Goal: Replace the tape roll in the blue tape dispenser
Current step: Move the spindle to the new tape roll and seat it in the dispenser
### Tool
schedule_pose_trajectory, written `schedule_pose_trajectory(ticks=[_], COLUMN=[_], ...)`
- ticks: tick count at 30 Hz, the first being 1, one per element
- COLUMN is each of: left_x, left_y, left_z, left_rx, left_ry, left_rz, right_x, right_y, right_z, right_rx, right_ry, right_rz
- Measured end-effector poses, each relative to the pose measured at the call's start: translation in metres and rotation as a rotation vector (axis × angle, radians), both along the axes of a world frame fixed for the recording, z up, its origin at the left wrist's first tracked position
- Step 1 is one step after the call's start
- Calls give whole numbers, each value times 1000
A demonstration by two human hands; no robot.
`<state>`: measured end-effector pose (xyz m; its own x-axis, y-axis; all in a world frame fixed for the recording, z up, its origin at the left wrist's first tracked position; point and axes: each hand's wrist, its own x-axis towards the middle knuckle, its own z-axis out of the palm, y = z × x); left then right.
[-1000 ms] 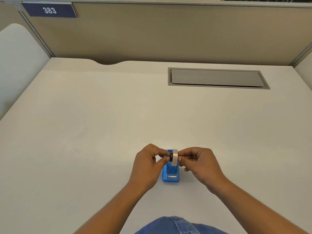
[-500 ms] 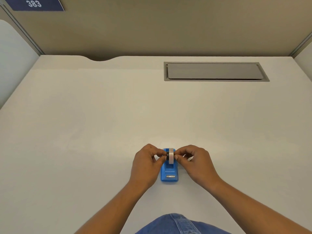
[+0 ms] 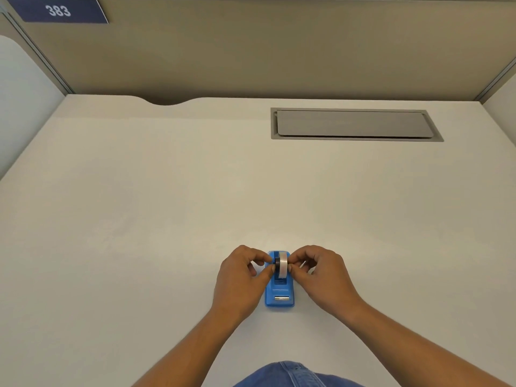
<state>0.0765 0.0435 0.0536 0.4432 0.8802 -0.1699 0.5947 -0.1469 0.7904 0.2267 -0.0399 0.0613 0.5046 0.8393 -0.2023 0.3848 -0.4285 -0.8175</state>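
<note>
A small blue tape dispenser [image 3: 280, 296] stands on the white desk near its front edge, its metal cutter toward me. A clear tape roll [image 3: 283, 265] on a black hub sits upright at the dispenser's far end, in or just above its cradle. My left hand [image 3: 240, 277] pinches the black hub from the left with thumb and forefinger. My right hand [image 3: 321, 275] pinches the roll's right side. Whether the roll is fully seated is hidden by my fingers.
A grey cable-tray lid [image 3: 354, 124] is set into the desk [image 3: 167, 205] at the back right. Beige partition walls close off the back and sides, with a blue "383" label [image 3: 57, 10] at top left. My jeans [image 3: 290, 377] show at the bottom edge.
Both hands have lowered the roll from above the dispenser down into its far end. The view has shifted slightly.
</note>
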Motion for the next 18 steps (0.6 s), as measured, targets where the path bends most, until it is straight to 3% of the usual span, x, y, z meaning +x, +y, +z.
schedule_pose_trajectory(ticks=[5, 9, 13, 18], left_x=[-22, -37, -36, -25], left_y=[-4, -8, -12, -13], left_z=[-4, -9, -12, -15], left_rx=[-30, -107, -112, -60], left_ry=[-78, -100, -24, 34], left_rz=[17, -138, -306, -371], right_x=[6, 11, 10, 7], right_y=[-7, -9, -1, 8], right_z=[3, 8, 14, 20], right_rx=[-67, -94, -82, -61], right_ry=[11, -36, -117, -205], right_rz=[84, 235, 330, 369])
